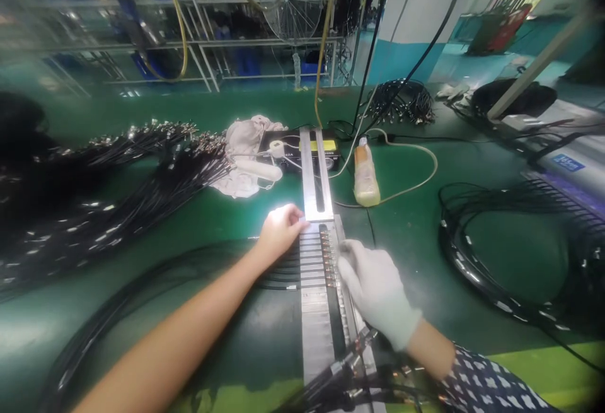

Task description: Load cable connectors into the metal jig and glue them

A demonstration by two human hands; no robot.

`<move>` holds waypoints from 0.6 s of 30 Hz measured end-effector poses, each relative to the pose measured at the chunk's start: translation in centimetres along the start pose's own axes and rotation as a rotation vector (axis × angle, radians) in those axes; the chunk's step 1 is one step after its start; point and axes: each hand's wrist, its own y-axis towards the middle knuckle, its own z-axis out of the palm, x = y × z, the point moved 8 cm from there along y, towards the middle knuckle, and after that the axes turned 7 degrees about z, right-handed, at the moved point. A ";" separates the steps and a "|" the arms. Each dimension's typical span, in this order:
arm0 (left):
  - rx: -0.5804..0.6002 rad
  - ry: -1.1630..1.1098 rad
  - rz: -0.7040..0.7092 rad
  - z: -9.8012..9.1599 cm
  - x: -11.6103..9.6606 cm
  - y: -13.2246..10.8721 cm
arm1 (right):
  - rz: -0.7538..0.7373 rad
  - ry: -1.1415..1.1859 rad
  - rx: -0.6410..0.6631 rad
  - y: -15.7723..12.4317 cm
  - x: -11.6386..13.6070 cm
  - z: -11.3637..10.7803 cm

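A long metal fixture (316, 337) lies lengthwise before me, with several thin black cables (278, 268) set side by side across it and their metal connectors (327, 255) in a row on its right side. My left hand (282, 230), bare, has its fingertips pinched together at the fixture's left edge, by the slotted metal bar (309, 180). What they hold is hidden. My right hand (373, 284), in a white glove, rests curled against the right rail beside the connectors; whatever its fingers grip cannot be made out.
A big bundle of black cables (142, 192) spreads over the green table on the left, by a white cloth (236, 186). Behind the fixture sits a black box (281, 161). A yellowish bottle (366, 176) lies to the right, and coiled cables (472, 274) beyond it. More cable ends (345, 369) lie in front.
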 end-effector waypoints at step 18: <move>0.038 0.337 0.446 -2.6 -5.6 -26.4 | -0.056 0.117 0.091 0.0 0.2 -0.4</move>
